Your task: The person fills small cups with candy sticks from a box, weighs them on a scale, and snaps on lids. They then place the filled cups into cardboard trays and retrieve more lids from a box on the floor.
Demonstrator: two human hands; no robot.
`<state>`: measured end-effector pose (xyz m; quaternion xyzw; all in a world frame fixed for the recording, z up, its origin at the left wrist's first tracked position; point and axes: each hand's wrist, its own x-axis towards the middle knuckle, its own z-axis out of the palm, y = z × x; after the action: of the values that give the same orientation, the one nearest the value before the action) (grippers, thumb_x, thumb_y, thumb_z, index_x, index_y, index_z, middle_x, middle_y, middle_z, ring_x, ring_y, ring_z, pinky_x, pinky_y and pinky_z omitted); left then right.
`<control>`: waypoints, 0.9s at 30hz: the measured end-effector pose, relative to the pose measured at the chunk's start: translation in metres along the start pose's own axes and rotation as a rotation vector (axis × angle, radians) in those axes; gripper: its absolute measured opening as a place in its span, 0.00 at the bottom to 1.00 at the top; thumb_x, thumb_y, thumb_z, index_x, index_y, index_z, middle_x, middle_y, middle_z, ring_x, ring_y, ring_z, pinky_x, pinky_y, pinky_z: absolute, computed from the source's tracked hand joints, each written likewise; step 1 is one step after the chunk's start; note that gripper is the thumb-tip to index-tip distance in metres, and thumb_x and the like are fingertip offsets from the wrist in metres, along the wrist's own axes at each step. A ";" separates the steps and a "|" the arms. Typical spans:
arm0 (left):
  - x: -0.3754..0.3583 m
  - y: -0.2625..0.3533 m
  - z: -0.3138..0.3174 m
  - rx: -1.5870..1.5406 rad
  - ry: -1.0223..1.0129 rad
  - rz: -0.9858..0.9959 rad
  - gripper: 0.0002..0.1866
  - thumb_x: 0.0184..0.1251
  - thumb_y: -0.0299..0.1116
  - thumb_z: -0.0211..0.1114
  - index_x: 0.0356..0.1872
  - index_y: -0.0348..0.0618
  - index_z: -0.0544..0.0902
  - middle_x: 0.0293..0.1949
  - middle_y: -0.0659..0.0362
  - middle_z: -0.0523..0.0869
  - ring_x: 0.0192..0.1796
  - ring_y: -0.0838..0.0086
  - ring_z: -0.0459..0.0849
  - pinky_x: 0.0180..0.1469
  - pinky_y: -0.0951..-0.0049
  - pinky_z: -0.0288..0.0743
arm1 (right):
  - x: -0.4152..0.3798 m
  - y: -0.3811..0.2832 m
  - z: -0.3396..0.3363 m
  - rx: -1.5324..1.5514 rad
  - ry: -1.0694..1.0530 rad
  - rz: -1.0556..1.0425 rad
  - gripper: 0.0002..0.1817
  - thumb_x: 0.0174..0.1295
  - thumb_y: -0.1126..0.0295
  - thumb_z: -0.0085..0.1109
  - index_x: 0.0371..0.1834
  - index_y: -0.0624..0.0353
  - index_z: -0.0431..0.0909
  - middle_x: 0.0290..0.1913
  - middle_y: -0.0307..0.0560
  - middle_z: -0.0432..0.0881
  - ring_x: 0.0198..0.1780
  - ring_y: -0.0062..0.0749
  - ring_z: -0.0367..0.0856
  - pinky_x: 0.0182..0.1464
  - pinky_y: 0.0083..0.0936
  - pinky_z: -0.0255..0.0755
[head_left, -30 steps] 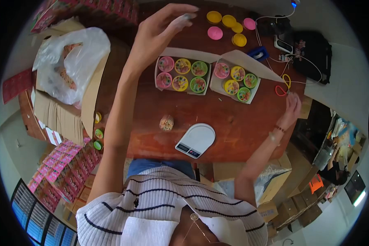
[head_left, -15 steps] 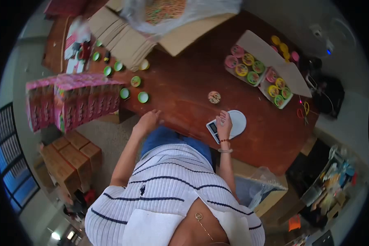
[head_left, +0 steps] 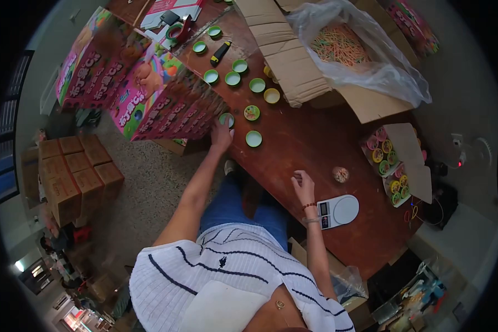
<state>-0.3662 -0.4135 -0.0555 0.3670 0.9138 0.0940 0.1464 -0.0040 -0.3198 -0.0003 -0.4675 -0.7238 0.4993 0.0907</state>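
Observation:
At the table's left edge my left hand (head_left: 222, 136) has its thumb and fingers at a small green cup (head_left: 226, 118), its fingertips partly hidden against the rim. A green cup (head_left: 253, 139) and another with a patterned top (head_left: 252, 113) stand just to its right. My right hand (head_left: 303, 188) hovers over the table with loosely bent fingers, apart and holding nothing. Its wrist is beside the white kitchen scale (head_left: 345, 210). Beyond that hand sits a round clear tub of small colourful sticks (head_left: 341, 175).
Pink printed cartons (head_left: 166, 105) stand left of my left hand. A large open box (head_left: 365, 102) holds a plastic bag of coloured sticks (head_left: 342, 45). More green cups (head_left: 233, 78), a box cutter (head_left: 220, 53), trays of filled cups (head_left: 383, 149) and scissors (head_left: 410, 213) lie around the table.
The view has swung left. My left hand has reached forward to the green cup at the table's edge. My right hand has moved off the scale to its left.

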 end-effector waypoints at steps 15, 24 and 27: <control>-0.076 -0.142 -0.029 -0.595 -0.202 0.458 0.15 0.69 0.27 0.63 0.55 0.37 0.81 0.49 0.44 0.85 0.54 0.49 0.84 0.57 0.57 0.77 | -0.043 -0.025 0.205 -0.041 -0.001 0.181 0.15 0.60 0.64 0.69 0.45 0.61 0.83 0.41 0.57 0.88 0.43 0.51 0.87 0.49 0.39 0.81; -0.067 -0.310 0.031 -0.613 -0.603 0.406 0.14 0.71 0.36 0.64 0.52 0.42 0.86 0.45 0.50 0.90 0.46 0.63 0.89 0.51 0.62 0.82 | -0.233 0.092 0.225 -0.056 0.770 1.045 0.15 0.61 0.57 0.61 0.36 0.58 0.88 0.42 0.56 0.88 0.45 0.55 0.87 0.51 0.45 0.82; -0.030 -0.278 0.021 -0.417 -0.856 0.664 0.14 0.71 0.36 0.63 0.53 0.44 0.85 0.44 0.50 0.90 0.46 0.62 0.90 0.50 0.64 0.82 | -0.288 0.069 0.278 0.230 1.142 1.127 0.15 0.62 0.57 0.63 0.39 0.57 0.87 0.41 0.57 0.88 0.44 0.52 0.88 0.50 0.42 0.83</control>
<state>-0.5172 -0.6314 -0.1469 0.6025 0.5716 0.1563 0.5347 0.0273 -0.7132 -0.0938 -0.9324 -0.1655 0.2257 0.2285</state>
